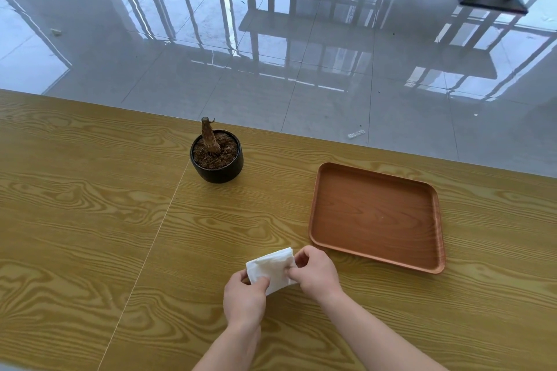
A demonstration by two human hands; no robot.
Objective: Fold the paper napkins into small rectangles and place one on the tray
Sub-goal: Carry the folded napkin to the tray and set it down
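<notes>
From the head camera, both hands are working at the near middle of the yellow wood-grain tabletop [90,220]. The left hand [244,298] is pinching the near left corner of a white paper napkin [272,268], its fingers [261,281] closing on the paper from above. The right hand [316,272] is gripping the napkin's right edge, with its fingers [294,270] curling down onto it. The napkin is already looking folded into a smallish, roughly square pad (several layers are showing at its far corner), and it is lying between the two hands, low over the tabletop; whether it is touching the surface cannot be told. A brown tray [435,205] is sitting to the right and a little farther away, apart from the napkin. A small black pot [218,172] holding a bare stump is standing farther back, to the left. Beyond the tabletop edge, a shiny tiled floor [271,54] is reflecting window bars.
</notes>
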